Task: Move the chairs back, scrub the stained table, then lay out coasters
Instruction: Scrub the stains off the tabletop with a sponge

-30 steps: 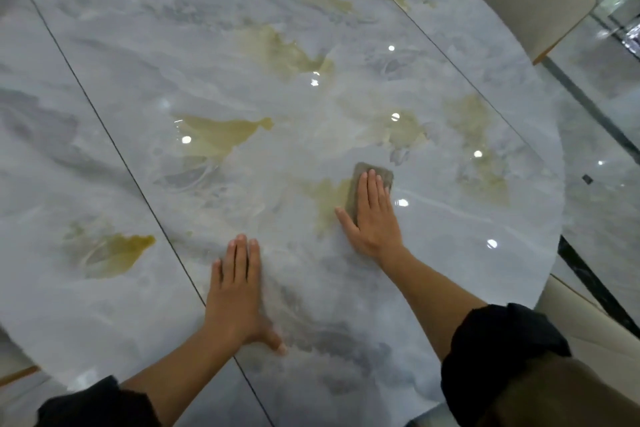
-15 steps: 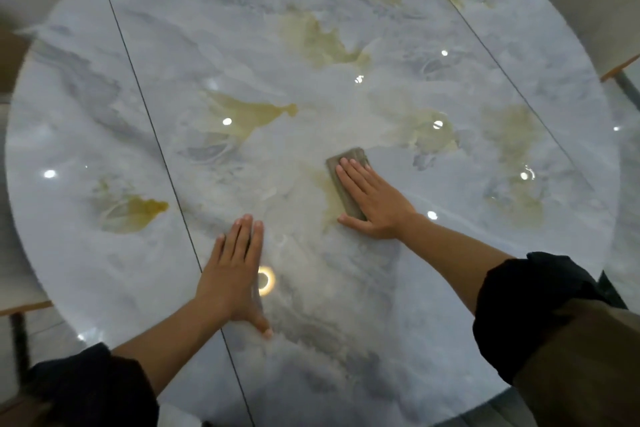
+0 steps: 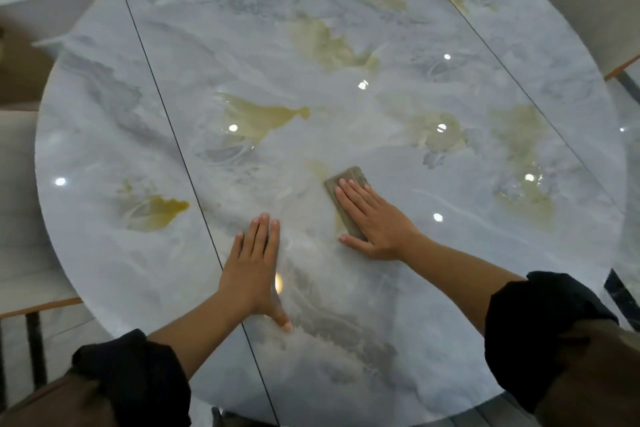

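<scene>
Fingers [image 3: 349,198] of the right hand [image 3: 377,218] lay straight, pressing a grey sponge [image 3: 346,180] onto the stained desk [image 3: 104,149]; left hand [image 3: 251,274] rested flat.

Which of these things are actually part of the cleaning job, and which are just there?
In the job: table, yellow stains, scrubbing pad under the right hand, left hand flat on the table, chair at upper right, chair at left.

Just there: shiny floor, light glints.

table [image 3: 346,340] — glossy grey marble | pad [image 3: 347,180] — matt, rough | chair [image 3: 585,0] — matt beige
</scene>
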